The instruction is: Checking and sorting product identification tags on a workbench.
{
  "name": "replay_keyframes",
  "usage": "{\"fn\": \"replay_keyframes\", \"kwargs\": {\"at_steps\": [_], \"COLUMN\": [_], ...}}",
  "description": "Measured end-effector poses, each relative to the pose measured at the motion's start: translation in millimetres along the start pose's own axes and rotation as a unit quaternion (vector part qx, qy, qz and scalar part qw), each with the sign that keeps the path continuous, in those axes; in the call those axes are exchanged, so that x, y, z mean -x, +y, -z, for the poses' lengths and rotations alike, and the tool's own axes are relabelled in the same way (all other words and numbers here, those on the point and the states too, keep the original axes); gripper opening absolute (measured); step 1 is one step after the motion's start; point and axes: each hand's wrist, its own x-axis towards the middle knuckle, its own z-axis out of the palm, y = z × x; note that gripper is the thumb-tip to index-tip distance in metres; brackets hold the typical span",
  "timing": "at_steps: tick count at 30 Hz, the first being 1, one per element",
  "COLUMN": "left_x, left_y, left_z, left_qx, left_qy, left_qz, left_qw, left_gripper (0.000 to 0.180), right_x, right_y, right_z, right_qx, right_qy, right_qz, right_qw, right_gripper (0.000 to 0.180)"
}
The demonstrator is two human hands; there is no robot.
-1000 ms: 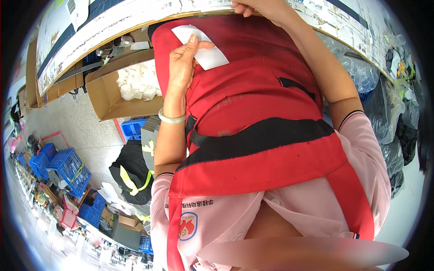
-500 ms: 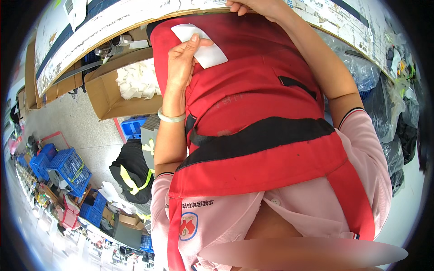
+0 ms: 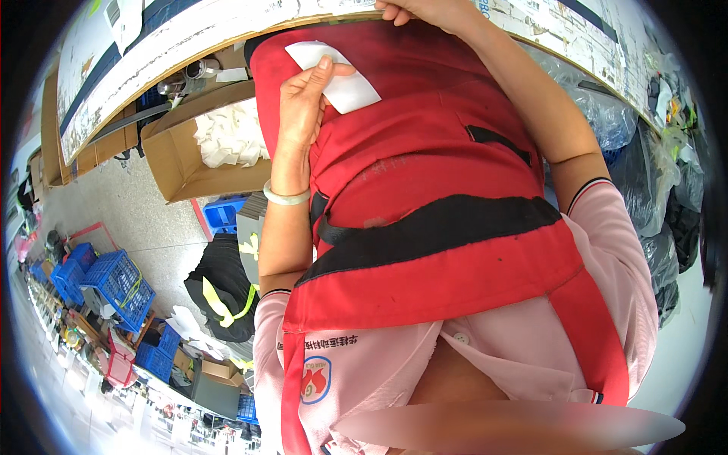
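Observation:
My left hand (image 3: 303, 102) is closed in a pinch, thumb on top, on a white slip of paper (image 3: 353, 87). The slip lies slanted over the red apron (image 3: 432, 114) on my lap. At the worn white table's front edge (image 3: 250, 42) is my right hand (image 3: 421, 11), its visible fingers curled. The upper border of the view cuts that hand off, so whatever it grips stays hidden.
An open cardboard box (image 3: 171, 163) with crumpled white pieces (image 3: 231, 133) stands left of my lap. Blue plastic crates (image 3: 121, 284) and a black cloth bundle (image 3: 220, 292) are further left. Clear plastic bags (image 3: 637, 178) pile up at the right.
Both hands keep nearly the same pose. The right hand has shifted very slightly left along the table edge, and the slip has barely moved.

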Motion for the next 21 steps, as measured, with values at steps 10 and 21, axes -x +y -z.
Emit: {"fn": "replay_keyframes", "kwargs": {"at_steps": [10, 21], "left_x": [-5, -8], "left_y": [-4, -3], "left_z": [-2, 1], "left_qx": [0.036, 0.056], "left_qy": [0.002, 0.0], "left_qz": [0.0, 0.018], "left_qw": [0.999, 0.998], "left_gripper": [0.036, 0.029], "right_x": [13, 69], "right_y": [-5, 63], "right_z": [8, 174], "right_qx": [0.02, 0.056], "right_qy": [0.014, 0.298], "right_qz": [0.013, 0.021], "right_qw": [1.0, 0.953], "right_gripper": [0.02, 0.015]}}
